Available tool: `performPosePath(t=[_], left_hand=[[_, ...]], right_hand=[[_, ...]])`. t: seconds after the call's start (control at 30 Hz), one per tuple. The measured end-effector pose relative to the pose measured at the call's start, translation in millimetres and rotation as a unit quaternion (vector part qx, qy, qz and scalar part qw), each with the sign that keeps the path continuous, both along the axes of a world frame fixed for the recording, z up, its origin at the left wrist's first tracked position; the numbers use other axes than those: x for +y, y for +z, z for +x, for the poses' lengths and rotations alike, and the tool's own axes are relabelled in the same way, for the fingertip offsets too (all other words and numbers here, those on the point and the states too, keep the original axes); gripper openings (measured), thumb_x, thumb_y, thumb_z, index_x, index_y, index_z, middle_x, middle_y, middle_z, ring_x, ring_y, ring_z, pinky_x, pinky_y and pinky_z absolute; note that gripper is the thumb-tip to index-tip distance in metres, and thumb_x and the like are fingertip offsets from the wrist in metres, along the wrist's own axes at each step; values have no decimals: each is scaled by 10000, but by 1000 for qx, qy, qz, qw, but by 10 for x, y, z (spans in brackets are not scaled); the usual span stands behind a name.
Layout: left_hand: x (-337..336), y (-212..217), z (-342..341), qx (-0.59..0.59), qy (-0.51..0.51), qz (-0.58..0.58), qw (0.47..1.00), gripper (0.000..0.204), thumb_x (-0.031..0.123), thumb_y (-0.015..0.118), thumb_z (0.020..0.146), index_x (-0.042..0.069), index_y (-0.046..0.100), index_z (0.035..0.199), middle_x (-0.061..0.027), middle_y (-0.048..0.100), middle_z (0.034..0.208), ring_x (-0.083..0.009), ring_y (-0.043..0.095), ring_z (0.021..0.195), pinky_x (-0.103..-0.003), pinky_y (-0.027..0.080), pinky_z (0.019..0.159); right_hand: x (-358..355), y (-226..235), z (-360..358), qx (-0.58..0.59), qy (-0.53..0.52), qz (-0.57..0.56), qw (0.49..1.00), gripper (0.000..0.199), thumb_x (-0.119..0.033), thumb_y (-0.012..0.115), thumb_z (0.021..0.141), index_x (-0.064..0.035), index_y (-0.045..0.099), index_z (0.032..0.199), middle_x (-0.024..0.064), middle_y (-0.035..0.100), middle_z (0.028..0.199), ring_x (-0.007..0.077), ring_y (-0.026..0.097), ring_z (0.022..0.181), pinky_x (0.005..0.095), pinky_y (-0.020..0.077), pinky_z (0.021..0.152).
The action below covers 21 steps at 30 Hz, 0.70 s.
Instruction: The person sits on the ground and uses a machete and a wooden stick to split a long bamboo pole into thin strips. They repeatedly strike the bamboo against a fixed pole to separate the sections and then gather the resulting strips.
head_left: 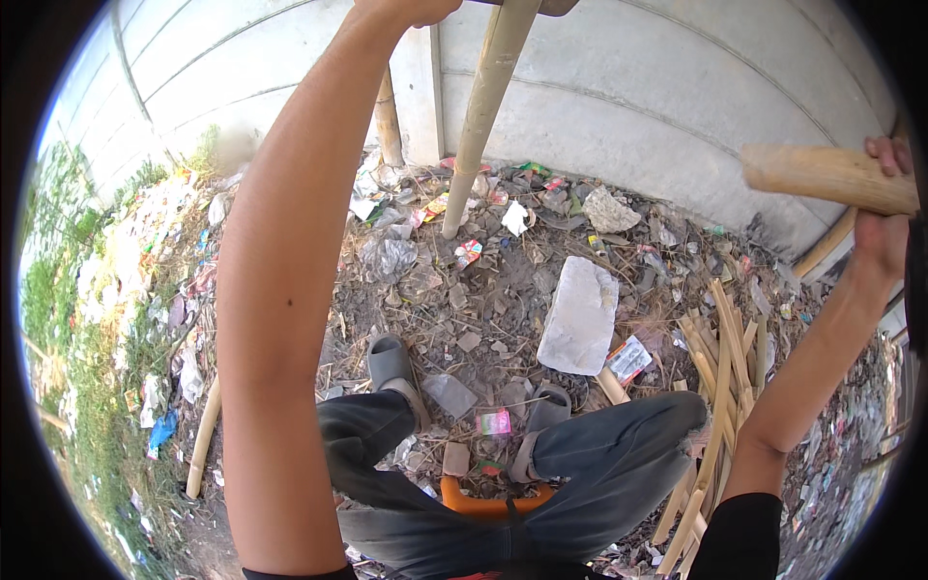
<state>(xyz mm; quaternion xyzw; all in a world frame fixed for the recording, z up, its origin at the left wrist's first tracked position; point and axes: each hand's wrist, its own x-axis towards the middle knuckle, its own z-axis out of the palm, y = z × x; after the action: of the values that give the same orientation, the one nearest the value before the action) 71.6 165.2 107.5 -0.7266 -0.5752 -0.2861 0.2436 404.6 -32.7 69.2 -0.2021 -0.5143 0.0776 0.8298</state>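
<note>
Bamboo pole [486, 106], dull greenish tan and smooth, stands slightly aslant in front of the pale wall [619, 106], its lower end on the littered ground [503, 275]. A dark, flat-edged object [553, 6] meets its upper part at the picture's edge. The person's left hand [425, 9] is partly cut off there, so its grasp cannot be told; the right hand [889, 155] clasps a blurred, tan wooden piece [822, 176].
</note>
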Motion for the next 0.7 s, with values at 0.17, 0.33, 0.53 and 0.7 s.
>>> performPosePath(t=[0.17,0.33,0.53,0.7], left_hand=[[31,-97,113,-18,7,-12,1000,308,318,694,943,23,766,992,-209,743,1020,-363,723,993,-472,581,817],[201,-142,205,91,21,51,994,191,224,681,921,69,793,906,-138,763,898,-314,746,916,-434,592,752],[102,-206,144,105,74,66,990,586,641,592,946,82,756,873,-54,729,740,-224,746,733,-378,596,665],[80,-288,51,83,95,74,989,666,722,620,868,73,758,805,-87,729,779,-240,745,747,-404,596,661]], right_hand=[[439,-1880,-212,-142,27,-586,798,628,-614,519,1011,1,585,904,82,559,629,169,555,455,318,446,416],[317,-1458,-270,-153,28,-503,850,615,-614,573,986,-2,594,925,77,568,639,156,572,468,303,454,417],[-102,-537,-449,-118,-44,-304,944,584,-603,494,1016,-28,569,948,67,537,664,142,534,488,273,426,450],[-246,-400,-575,-86,30,-167,982,601,-616,444,1025,-27,554,978,66,519,688,145,519,508,288,434,468]])
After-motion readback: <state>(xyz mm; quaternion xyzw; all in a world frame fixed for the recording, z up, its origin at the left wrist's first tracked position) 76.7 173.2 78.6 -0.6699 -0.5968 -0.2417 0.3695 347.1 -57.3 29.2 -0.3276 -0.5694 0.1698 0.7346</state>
